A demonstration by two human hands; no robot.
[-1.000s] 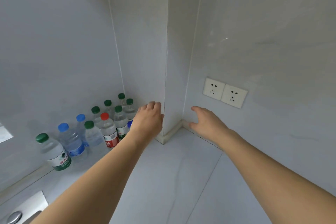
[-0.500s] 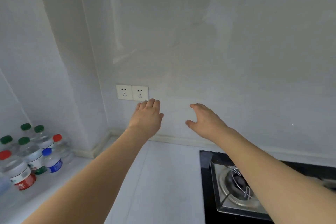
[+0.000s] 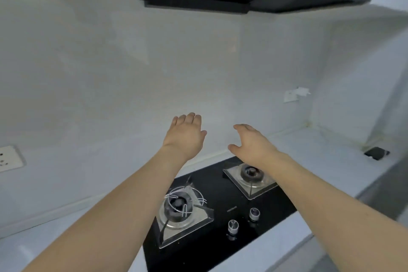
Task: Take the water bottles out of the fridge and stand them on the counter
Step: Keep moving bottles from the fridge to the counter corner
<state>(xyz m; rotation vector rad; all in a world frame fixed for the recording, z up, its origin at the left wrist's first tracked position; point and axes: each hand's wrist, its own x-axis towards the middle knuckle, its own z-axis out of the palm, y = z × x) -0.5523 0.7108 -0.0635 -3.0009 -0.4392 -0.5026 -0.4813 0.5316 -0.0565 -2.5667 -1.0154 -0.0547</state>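
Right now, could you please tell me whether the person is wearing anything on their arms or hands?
Nothing shows: both forearms are bare up to the frame's edge, with no sleeve. The left hand and right hand carry no glove, ring, watch or wristband.

Two bare forearms, uncovered from the lower frame edge up to the wrists — no sleeve, cuff or glove anywhere along them. Left hand (image 3: 185, 137) bare too: no ring, no watch, no band at the wrist. Right hand (image 3: 254, 144) likewise unadorned — nothing worn on fingers or wrist. Nails short where visible, though too blurred to say more. No marks, tattoos or plasters discernible on either arm.
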